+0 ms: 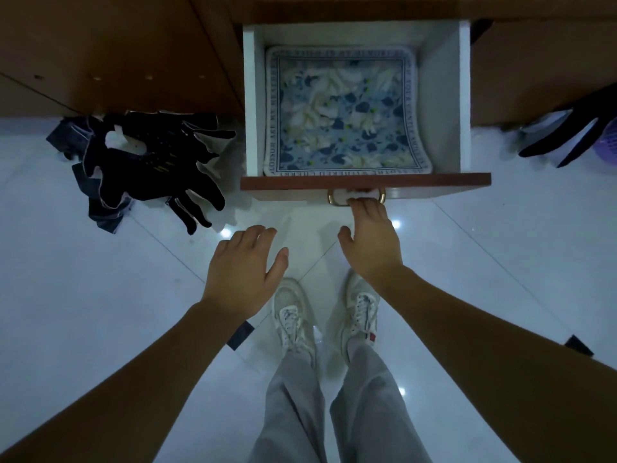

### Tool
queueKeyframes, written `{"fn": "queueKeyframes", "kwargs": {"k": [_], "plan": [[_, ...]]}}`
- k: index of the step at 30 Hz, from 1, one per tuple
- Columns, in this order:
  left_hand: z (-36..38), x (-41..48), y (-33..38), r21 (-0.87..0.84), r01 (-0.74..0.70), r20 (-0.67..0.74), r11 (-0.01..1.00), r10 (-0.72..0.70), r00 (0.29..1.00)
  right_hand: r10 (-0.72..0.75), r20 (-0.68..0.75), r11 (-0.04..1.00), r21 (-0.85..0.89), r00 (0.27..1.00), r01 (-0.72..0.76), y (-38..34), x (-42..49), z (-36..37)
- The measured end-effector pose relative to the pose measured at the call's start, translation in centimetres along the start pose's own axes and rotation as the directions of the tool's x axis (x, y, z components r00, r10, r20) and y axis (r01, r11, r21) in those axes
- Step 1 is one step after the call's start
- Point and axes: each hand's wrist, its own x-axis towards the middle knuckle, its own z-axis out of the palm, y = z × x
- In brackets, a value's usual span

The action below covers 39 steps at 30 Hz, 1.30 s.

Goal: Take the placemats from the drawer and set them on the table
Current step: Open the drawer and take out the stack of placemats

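Observation:
A white-lined drawer (447, 95) with a reddish wooden front stands pulled out from a brown cabinet. Inside lies a square placemat (344, 111) with a blue and white flower print and a lettered border; it looks like the top of a stack. My right hand (370, 242) reaches to the brass handle (337, 198) on the drawer front, its fingertips curled on the handle. My left hand (243, 269) hovers below the drawer's left corner, fingers relaxed, holding nothing.
Brown cabinet fronts (133, 51) flank the drawer. A heap of dark cloth pieces (150, 168) lies on the glossy white tile floor at the left. More dark cloth (574, 135) and a purple basket (611, 145) sit at the right. My white shoes (293, 315) stand below the drawer.

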Motion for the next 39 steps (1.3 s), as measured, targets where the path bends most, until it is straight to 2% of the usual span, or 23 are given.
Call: {"fn": "queueKeyframes", "kwargs": {"k": [6,16,24,28,33,39], "plan": [[1.2,-2.0,1.4,0.02,-0.033,0.039,0.999,0.033,0.999,-0.018,0.019,0.999,-0.032,1.0,0.019,0.6,-2.7,0.3],[1.0,-1.9,2.5,0.015,-0.041,0.035,0.999,0.04,0.999,0.035,0.068,0.999,-0.043,0.997,-0.032,-0.2,-3.6,0.7],[-1.3,-2.7,1.9,-0.001,-0.015,0.042,1.0,0.015,0.999,-0.003,0.225,0.991,-0.131,0.974,0.034,-1.2,-2.9,-3.4],[-4.6,-3.3,1.2,-0.016,0.024,-0.022,1.0,-0.024,0.999,-0.091,0.278,0.993,-0.048,0.956,0.108,-4.1,-4.1,-7.2],[-7.8,-3.2,-0.2,-0.039,0.072,-0.065,0.997,-0.075,0.995,-0.277,0.255,0.959,0.013,0.926,0.283,-7.7,-2.8,-11.0],[-9.4,-3.3,-0.6,-0.098,0.135,-0.088,0.986,-0.143,0.986,-0.342,0.38,0.929,-0.003,0.859,0.371,-11.8,3.3,-12.9]]}}
